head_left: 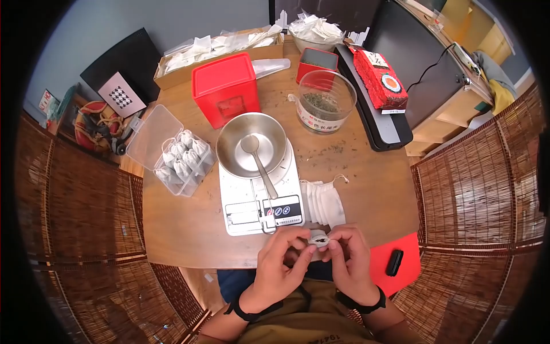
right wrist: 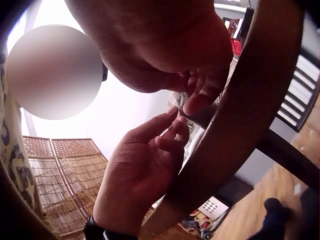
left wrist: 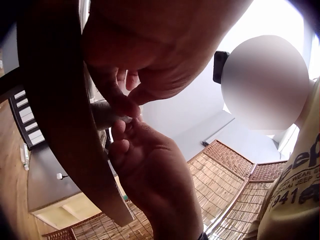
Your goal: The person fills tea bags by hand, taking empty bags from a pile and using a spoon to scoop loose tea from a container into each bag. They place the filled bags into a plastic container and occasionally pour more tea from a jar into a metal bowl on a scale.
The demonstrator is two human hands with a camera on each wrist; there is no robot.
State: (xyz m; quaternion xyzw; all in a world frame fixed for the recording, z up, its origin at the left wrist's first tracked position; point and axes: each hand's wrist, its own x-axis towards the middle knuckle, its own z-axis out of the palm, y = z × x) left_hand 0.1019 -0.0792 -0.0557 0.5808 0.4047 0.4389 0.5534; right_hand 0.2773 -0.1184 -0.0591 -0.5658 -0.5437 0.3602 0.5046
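At the table's front edge, my left hand [head_left: 282, 259] and right hand [head_left: 350, 259] pinch opposite sides of a small white cloth drawstring bag [head_left: 318, 233]. Its mouth is spread, and dark dried leaves show inside. From the left wrist view, thumbs and fingertips meet at the pale bag [left wrist: 103, 115], its lower part partly hidden by the table edge. Just beyond my hands lie several flat white bags [head_left: 324, 200], overlapping in a row. A white scale [head_left: 240, 215] stands left of them, bearing a steel bowl [head_left: 228, 140] with a spoon [head_left: 262, 169] in it.
Filled bags [head_left: 182, 157] sit in a clear plastic box [head_left: 195, 182] at left. Behind the bowl stands a red canister [head_left: 226, 86]. A clear tub [head_left: 325, 117] of dried leaves stands at right, near a red packet [head_left: 380, 77] on a black device [head_left: 389, 135].
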